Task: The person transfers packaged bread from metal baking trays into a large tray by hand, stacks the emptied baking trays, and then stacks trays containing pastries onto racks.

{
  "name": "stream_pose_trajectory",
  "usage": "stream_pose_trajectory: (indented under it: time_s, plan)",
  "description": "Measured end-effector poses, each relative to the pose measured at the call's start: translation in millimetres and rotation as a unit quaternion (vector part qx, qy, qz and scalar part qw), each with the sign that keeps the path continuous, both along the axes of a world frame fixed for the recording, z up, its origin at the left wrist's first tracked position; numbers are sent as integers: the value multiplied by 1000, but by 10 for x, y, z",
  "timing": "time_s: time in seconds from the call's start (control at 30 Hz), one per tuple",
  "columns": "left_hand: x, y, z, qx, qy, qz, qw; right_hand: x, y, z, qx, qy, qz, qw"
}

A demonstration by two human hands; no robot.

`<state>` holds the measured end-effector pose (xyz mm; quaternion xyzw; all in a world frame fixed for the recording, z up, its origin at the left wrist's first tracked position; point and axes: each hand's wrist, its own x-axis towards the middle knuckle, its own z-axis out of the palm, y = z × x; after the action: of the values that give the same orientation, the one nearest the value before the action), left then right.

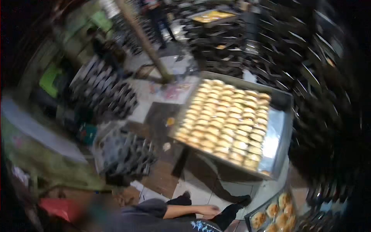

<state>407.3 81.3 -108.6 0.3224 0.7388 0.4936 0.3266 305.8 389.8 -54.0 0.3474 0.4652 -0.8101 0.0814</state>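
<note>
My left hand [209, 211] is at the bottom centre, in front of a dark shirt with a blue print [204, 226]. The forearm comes in from a dark sleeve on the left. Blur smears the fingers, so their closure and anything in them cannot be made out. My right hand is not in view. Beyond the hand, a large metal tray [279, 131] carries rows of golden baked rolls [226, 120], and its right strip is bare metal. A smaller dark tray [253, 212] with browned round buns [272, 210] is at the lower right.
Stacks of dark metal trays [125, 150] stand at left, and more dark racked pieces [270, 46] fill the upper right. A wooden pole [145, 40] rises near the back. Another person's legs [162, 25] show behind it. A yellow-filled tray [213, 16] lies at the top.
</note>
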Motion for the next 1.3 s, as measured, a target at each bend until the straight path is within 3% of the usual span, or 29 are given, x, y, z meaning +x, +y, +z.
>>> stream_pose_trajectory:
  time_s: [0.03, 0.07, 0.1, 0.17, 0.2, 0.27, 0.33, 0.37, 0.43, 0.47, 0.5, 0.53, 0.57, 0.6, 0.63, 0.67, 0.73, 0.8, 0.87, 0.9, 0.93, 1.0, 1.03, 1.07, 1.13, 1.2, 1.23, 1.27, 1.3]
  plan:
    - [-343, 241, 1277, -47, -296, 25, 954, 171, -424, 305, 12, -7, 23, 1000]
    - [-321, 325, 1529, -5, -331, -47, 942, 343, -775, 567, 22, -10, 36, 999]
    - [-272, 282, 2104, 53, -320, -30, 945, 543, -1104, 816, 35, -13, 46, 998]
    - [-122, 389, 2390, 84, -352, 37, 931, 927, -1523, 1224, 51, -19, 39, 998]
    - [15, 512, 2242, 59, -391, 88, 914, 1140, -1711, 1415, 60, -22, 23, 998]
    - [-103, 307, 2509, 185, -388, 205, 879, 1529, -2024, 1713, 64, -30, -42, 997]
    - [-379, 95, 2428, 296, -251, 389, 835, 1927, -2288, 1947, 57, -49, -104, 992]
    - [-579, -57, 2429, 311, -185, 465, 808, 2030, -2282, 1917, 100, -90, 97, 986]
    - [-1105, -671, 2386, 237, -381, 454, 770, 2247, -2257, 1856, 238, -36, 512, 825]
    - [-1299, -1003, 2389, 218, -300, 485, 792, 2068, -2460, 2267, 159, 15, 320, 934]
    - [-1484, -1332, 2396, 189, -218, 517, 806, 2079, -2299, 1862, 77, -18, 265, 961]
    - [-1698, -1712, 2121, 192, -222, 505, 812, 2142, -2200, 1455, -15, -52, 209, 976]
    - [-1754, -1955, 2511, 273, -328, 551, 717, 2123, -2264, 1546, -19, -58, 208, 976]
    - [-1913, -2253, 2510, 307, -389, 529, 689, 1928, -2410, 1813, 48, -11, 291, 956]
    - [-2004, -2511, 2731, 294, -304, 564, 710, 1690, -2535, 1946, 118, 43, 365, 922]
    - [-2171, -2955, 2413, 259, -248, 542, 760, 1534, -2527, 1914, 118, 48, 359, 925]
    - [-2518, -3599, 2146, 233, -312, 572, 722, 1409, -2388, 1780, 33, -83, 284, 955]
    - [-2779, -4132, 1953, 200, -275, 593, 730, 1220, -2305, 1684, 185, -99, 146, 967]
    - [-2968, -4477, 1909, 157, -233, 589, 758, 999, -2237, 1671, 122, -138, 22, 983]
    - [-3085, -4542, 1968, 134, -295, 588, 741, 850, -2331, 1744, 144, -122, 5, 982]
    - [-3232, -4729, 1820, 122, -307, 551, 767, 633, -2441, 1818, 170, -104, -12, 980]
    - [-3641, -5072, 1267, 54, -284, 562, 775, 186, -2752, 1927, 326, -56, 31, 943]
    - [-3739, -5025, 1304, 10, -145, 578, 803, -73, -2964, 1978, 322, -42, 52, 944]
    - [-3772, -4979, 1411, -123, -58, 600, 788, -279, -3209, 2005, 316, -26, 79, 945]
    - [-3648, -4932, 1562, -212, 49, 581, 784, -626, -3746, 1968, 391, 52, 203, 896]
    - [-3324, -4612, 1961, -346, 411, 589, 604, -913, -4444, 1943, 312, 28, 301, 901]
    - [-3109, -4407, 2120, -306, 319, 615, 652, -975, -4747, 1860, 357, 62, 349, 864]
    - [-2810, -4275, 1944, -301, 230, 579, 722, -1016, -5012, 1739, 399, 97, 396, 821]
    - [-2563, -3981, 2120, -216, 76, 585, 778, -1018, -5243, 1571, 421, 80, 378, 821]
